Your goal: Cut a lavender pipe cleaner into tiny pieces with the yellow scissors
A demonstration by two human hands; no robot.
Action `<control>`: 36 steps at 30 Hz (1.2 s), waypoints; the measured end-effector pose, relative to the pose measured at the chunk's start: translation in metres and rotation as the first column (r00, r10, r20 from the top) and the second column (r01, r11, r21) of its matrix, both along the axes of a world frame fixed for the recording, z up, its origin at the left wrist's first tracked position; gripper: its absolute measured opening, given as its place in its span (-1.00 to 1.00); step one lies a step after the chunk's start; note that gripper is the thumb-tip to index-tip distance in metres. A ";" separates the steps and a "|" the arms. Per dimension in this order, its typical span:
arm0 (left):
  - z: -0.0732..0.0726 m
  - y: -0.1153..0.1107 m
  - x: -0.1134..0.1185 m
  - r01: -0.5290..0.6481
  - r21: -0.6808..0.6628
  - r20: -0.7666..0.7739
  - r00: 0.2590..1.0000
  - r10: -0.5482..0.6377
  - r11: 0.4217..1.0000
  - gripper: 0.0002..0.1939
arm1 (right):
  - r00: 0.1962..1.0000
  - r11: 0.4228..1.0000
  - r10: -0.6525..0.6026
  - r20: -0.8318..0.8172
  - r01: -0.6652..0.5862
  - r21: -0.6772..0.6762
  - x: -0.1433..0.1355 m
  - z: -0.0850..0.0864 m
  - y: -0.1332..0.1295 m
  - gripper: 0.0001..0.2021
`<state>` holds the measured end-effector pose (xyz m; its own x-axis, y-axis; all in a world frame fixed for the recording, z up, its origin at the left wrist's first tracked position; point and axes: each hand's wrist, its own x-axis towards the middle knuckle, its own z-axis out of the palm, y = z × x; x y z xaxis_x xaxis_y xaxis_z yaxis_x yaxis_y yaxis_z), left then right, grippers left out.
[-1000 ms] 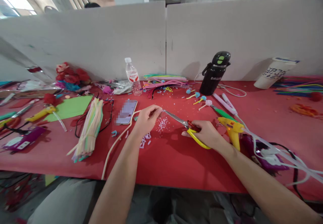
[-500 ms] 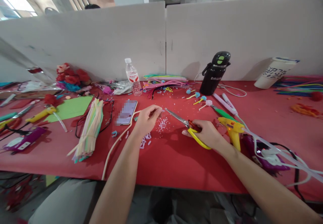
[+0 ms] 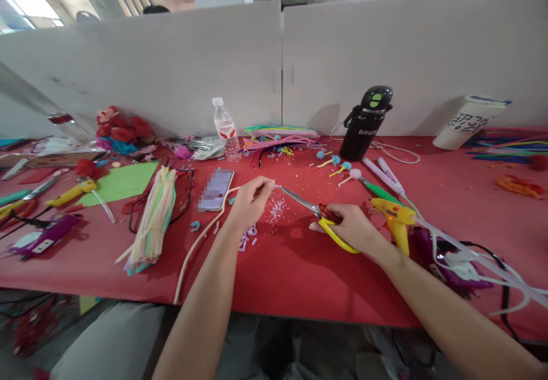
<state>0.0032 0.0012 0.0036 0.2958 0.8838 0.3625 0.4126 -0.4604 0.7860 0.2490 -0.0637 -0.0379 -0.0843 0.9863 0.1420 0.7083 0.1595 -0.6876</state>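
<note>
My left hand (image 3: 252, 200) is closed in a pinch, and a tiny tip of a lilac pipe cleaner piece (image 3: 274, 185) peeks out at its fingertips. My right hand (image 3: 351, 227) grips scissors (image 3: 302, 200) with yellow and red handles. Their blade tips reach the lilac piece, close to my left fingertips; the blades look nearly together. Below lies a scatter of fine lilac clippings (image 3: 277, 211). Short lilac pieces (image 3: 247, 238) rest beside my left forearm. A long cream pipe cleaner (image 3: 188, 260) runs under my left wrist to the table's front edge.
Left of my hand are a phone (image 3: 217, 190) and a pipe cleaner bundle (image 3: 154, 220). A yellow glue gun (image 3: 398, 223) stands by my right wrist, near a purple power strip (image 3: 454, 263). A water bottle (image 3: 226, 132), black flask (image 3: 366, 126) and small pompom stems (image 3: 345, 168) are farther back.
The scissor tips have shifted slightly left, onto the lilac piece at my left fingertips. Both hands otherwise stay in nearly the same place.
</note>
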 end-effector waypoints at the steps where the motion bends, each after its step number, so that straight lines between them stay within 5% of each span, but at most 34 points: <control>1: 0.000 0.000 0.000 -0.002 -0.003 -0.006 1.000 0.002 1.000 -0.67 | 1.000 1.000 -0.001 0.007 0.001 0.000 0.000 0.000 0.000 -0.47; 36: 0.008 -0.007 0.002 -0.020 0.011 -0.104 0.994 0.021 1.000 -0.64 | 0.998 0.998 -0.002 0.070 -0.003 0.069 0.002 -0.001 0.003 -0.51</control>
<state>0.0054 -0.0058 0.0112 0.3139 0.8867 0.3394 0.5013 -0.4583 0.7339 0.2507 -0.0609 -0.0388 -0.0969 0.9743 0.2035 0.7544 0.2053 -0.6235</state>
